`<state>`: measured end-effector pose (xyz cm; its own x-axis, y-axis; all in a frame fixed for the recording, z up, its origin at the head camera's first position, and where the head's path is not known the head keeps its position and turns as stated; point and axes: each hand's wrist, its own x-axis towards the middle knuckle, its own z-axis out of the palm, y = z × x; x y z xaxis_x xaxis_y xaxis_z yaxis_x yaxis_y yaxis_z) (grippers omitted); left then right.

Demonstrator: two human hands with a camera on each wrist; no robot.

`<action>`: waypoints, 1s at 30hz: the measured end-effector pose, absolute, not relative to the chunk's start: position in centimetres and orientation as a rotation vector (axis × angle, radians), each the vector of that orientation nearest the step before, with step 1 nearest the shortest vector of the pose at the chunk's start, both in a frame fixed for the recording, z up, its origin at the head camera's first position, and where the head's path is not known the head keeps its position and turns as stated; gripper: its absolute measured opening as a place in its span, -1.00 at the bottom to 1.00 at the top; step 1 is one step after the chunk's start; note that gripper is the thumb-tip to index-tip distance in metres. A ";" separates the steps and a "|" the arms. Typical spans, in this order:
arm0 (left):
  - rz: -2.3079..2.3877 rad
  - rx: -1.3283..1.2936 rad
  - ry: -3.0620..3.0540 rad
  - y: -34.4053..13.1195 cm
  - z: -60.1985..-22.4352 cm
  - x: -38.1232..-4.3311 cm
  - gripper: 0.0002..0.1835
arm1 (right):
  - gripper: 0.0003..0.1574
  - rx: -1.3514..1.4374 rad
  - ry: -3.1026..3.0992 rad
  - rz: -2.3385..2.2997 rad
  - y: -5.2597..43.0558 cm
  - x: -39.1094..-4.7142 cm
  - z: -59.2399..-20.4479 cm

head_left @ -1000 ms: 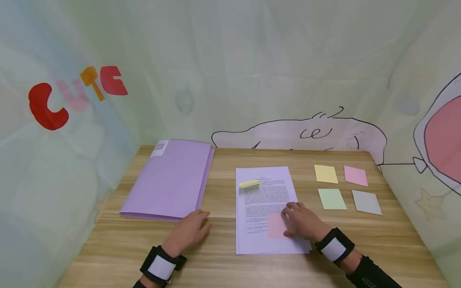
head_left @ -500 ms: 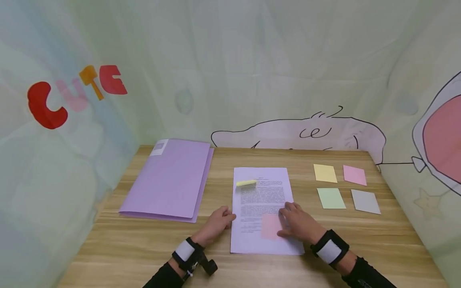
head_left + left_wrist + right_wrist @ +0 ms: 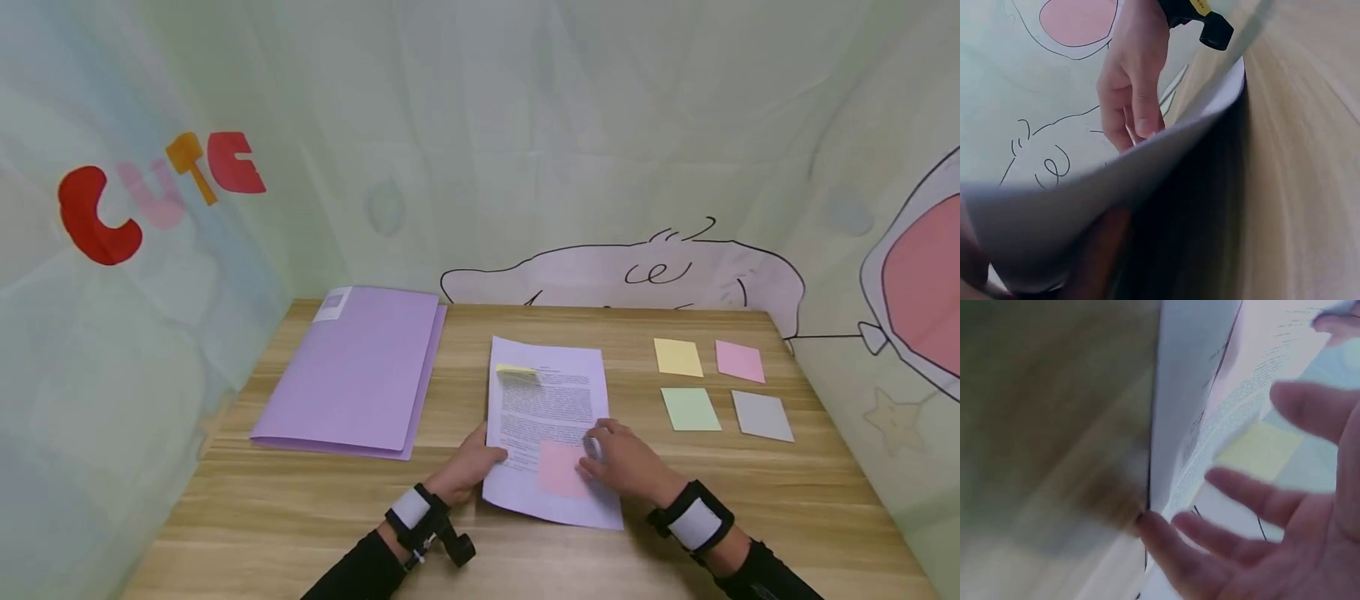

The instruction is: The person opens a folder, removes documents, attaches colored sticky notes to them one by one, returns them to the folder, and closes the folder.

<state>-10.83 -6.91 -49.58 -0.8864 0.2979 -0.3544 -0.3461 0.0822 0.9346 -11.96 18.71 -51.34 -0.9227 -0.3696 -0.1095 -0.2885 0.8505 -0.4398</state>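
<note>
Printed paper sheets (image 3: pixel 551 408) lie near the middle of the table, their left side raised off the wood. A yellow sticky note (image 3: pixel 516 369) with a lifted edge is near the top of the text; a pink sticky note (image 3: pixel 560 468) is lower down. My left hand (image 3: pixel 467 465) holds the left edge, thumb on top and fingers under the paper. In the left wrist view a dark gap shows beneath the raised paper (image 3: pixel 1085 175). At the right edge, my right hand (image 3: pixel 630 463) has its fingers spread in the right wrist view, with a fingertip (image 3: pixel 1150 522) at the paper's edge.
A purple folder (image 3: pixel 348 375) lies at the back left. To the right are a yellow pad (image 3: pixel 678 357), a pink pad (image 3: pixel 739 361), a green pad (image 3: pixel 691 409) and a grey-white pad (image 3: pixel 762 416). Printed curtains stand behind the table (image 3: pixel 262 517).
My left hand has moved right from beside the folder to the paper's left edge and taken hold of it. The paper has shifted slightly left and its left side has risen.
</note>
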 end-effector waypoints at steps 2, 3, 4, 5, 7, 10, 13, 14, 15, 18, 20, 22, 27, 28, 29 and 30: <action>1.884 -0.076 1.894 -6.9 -49.7 -10.8 -0.35 | -0.41 -0.418 2.844 -0.683 19.1 -11.8 -51.2; 1.907 -0.082 1.880 -6.9 -49.8 -10.8 -0.34 | -0.39 -0.374 2.851 -0.707 19.3 -11.8 -51.0; 1.927 -0.093 1.863 -7.0 -49.9 -10.7 -0.32 | -0.38 -0.327 2.848 -0.743 19.5 -11.7 -50.9; 1.948 -0.103 1.846 -7.1 -50.0 -10.7 -0.32 | -0.39 -0.280 2.836 -0.784 19.8 -11.6 -50.8; 1.973 -0.124 1.838 -7.2 -50.2 -10.8 -0.32 | -0.40 -0.202 2.792 -0.852 20.2 -11.5 -50.6; 1.992 -0.159 1.809 -7.4 -50.6 -10.8 -0.33 | -0.41 -0.117 2.631 -1.026 20.7 -11.3 -50.4; 1.996 -0.166 1.784 -7.3 -50.9 -10.9 -0.35 | -0.42 -0.127 2.393 -1.285 21.0 -11.2 -50.4; 1.996 -0.155 1.781 -7.3 -51.0 -10.9 -0.36 | -0.43 -0.133 2.302 -1.380 21.0 -11.1 -50.5; 1.994 -0.133 1.781 -7.3 -51.1 -11.0 -0.36 | -0.44 -0.146 2.226 -1.459 21.1 -11.1 -50.5; 1.945 -0.047 1.837 -7.4 -51.1 -11.3 -0.41 | -0.44 -0.136 2.092 -1.625 21.1 -11.1 -50.6; 1.835 0.020 1.969 -7.9 -50.7 -11.6 -0.42 | -0.45 -0.083 2.100 -1.665 21.1 -11.0 -50.7; 1.666 0.093 2.167 -9.0 -50.1 -11.8 -0.43 | -0.46 -0.039 2.140 -1.676 21.1 -11.0 -50.9; 1.325 0.347 2.703 -13.8 -47.2 -11.7 -0.61 | -0.45 0.018 2.185 -1.669 21.1 -10.9 -51.3; 1.268 0.411 2.807 -14.9 -46.5 -11.6 -0.67 | -0.45 0.023 2.190 -1.664 21.1 -11.0 -51.3; 1.199 0.461 2.906 -16.0 -45.9 -11.6 -0.70 | -0.46 0.030 2.197 -1.659 21.1 -11.0 -51.3; 1.102 0.513 3.000 -17.2 -45.3 -11.5 -0.71 | -0.46 0.034 2.202 -1.657 21.1 -11.0 -51.3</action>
<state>-11.50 -17.20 -45.28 -0.9453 0.2609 0.1960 0.3257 0.7183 0.6148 -11.03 21.06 -51.29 -0.9264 -0.2068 -0.3146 0.2451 0.3033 -0.9209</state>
